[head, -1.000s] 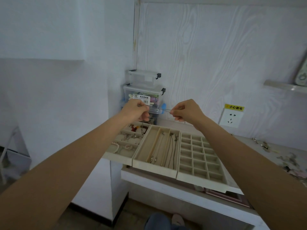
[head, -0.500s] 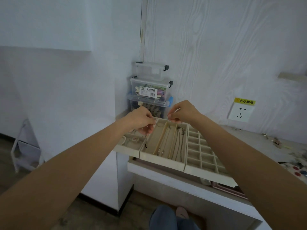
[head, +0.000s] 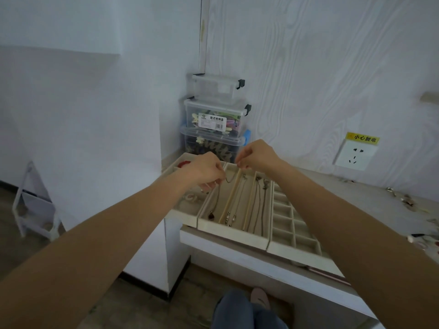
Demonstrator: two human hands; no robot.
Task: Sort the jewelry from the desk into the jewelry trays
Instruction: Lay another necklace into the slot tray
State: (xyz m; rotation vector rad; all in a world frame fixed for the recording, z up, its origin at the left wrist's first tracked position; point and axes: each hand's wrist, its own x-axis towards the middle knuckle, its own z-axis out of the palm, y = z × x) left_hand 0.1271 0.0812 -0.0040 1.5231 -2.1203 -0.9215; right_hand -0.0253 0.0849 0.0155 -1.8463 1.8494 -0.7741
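Observation:
Three beige jewelry trays stand side by side at the desk's left front. The middle tray (head: 234, 235) has long slots with several necklaces lying in them. Over its far left end, my left hand (head: 206, 171) and my right hand (head: 257, 155) each pinch one end of a thin necklace chain (head: 231, 178). The chain hangs down into the leftmost slot, and its dark red pendant (head: 211, 216) lies near the tray's front. The left tray (head: 184, 211) holds bracelets and a red piece. The right tray (head: 294, 237) has many small square cells.
Three clear plastic storage boxes (head: 215, 119) are stacked in the corner behind the trays. Loose jewelry (head: 403, 200) lies scattered on the desk at the right. A wall socket (head: 355, 155) sits on the back wall. A white rack (head: 33, 207) stands on the floor at left.
Both hands have come down from in front of the storage boxes to just above the middle tray. The chain between them now hangs into the leftmost slot with its pendant on the tray floor.

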